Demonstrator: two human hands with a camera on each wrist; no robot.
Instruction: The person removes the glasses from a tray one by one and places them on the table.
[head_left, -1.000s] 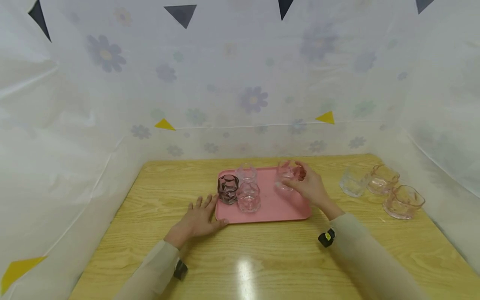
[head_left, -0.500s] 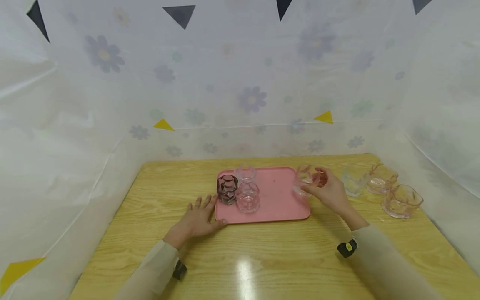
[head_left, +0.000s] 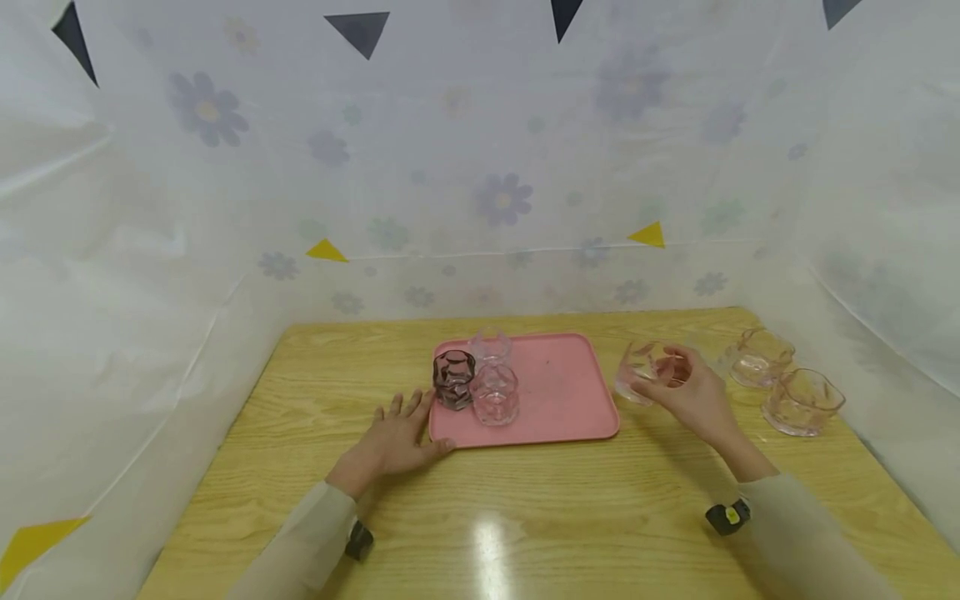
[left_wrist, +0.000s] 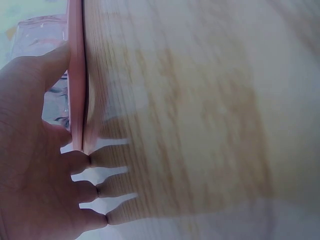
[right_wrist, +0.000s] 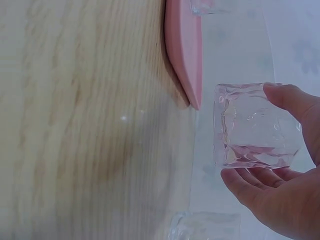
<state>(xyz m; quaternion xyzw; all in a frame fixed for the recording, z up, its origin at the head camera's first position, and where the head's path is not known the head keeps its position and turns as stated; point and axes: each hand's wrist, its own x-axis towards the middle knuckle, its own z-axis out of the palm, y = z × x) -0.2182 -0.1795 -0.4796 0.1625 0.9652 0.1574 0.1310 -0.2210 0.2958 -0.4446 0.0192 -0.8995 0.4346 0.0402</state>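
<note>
My right hand point(head_left: 697, 400) grips a clear, pink-tinted glass point(head_left: 637, 377) between thumb and fingers, just past the right edge of the pink tray point(head_left: 562, 408). In the right wrist view the held glass point(right_wrist: 250, 127) shows close to the tray's corner. My left hand point(head_left: 393, 442) rests at the tray's front left corner, its fingers spread on the table and its thumb along the rim. On the tray's left half stand a dark purple glass point(head_left: 453, 380), a clear faceted glass point(head_left: 496, 398) and another clear glass point(head_left: 491, 344) behind it.
To the right stand two amber-pink glasses, the back one point(head_left: 759, 358) and the front one point(head_left: 804, 404). A clear glass point(right_wrist: 205, 227) near them is largely hidden behind my right hand in the head view. A white flowered curtain point(head_left: 480, 167) encloses the wooden table point(head_left: 525, 517).
My right hand has carried the pink-tinted glass rightward from over the tray to beyond its right edge. My left hand has stayed at the tray's corner.
</note>
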